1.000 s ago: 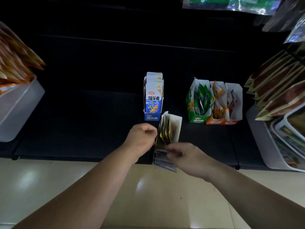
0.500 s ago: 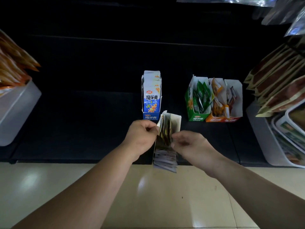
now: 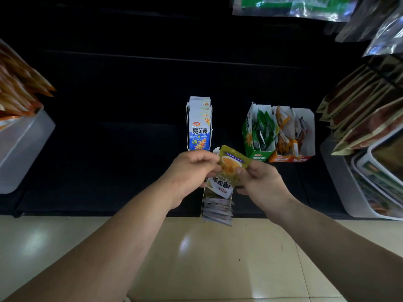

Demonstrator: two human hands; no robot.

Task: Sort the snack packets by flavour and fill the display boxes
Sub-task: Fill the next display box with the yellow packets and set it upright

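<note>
Now, your left hand [image 3: 192, 168] and right hand [image 3: 259, 182] both pinch one yellow-green packet [image 3: 231, 165] by opposite sides, fingers curled and clamped on it; it hangs tilted just above a near box [image 3: 218, 211] of pale packets at the front edge of the shelf [image 3: 109, 171]; behind stand the blue box [image 3: 199, 127], well filled, and to its right the green box [image 3: 258, 136] and orange box [image 3: 283, 138], touching one another.

I'd judge the packet is mid-sort; the likeliest slip is the wrong flavour, since the dim light makes green and yellow-green easy to confuse, and the near box's print can't be read. That box overhangs the shelf edge above the floor [image 3: 196, 258]; whether it rests there or your left hand props it, I cannot tell; release carelessly and it could tip and spill. The film looks slick; a loose pinch may let the packet slide.
</note>
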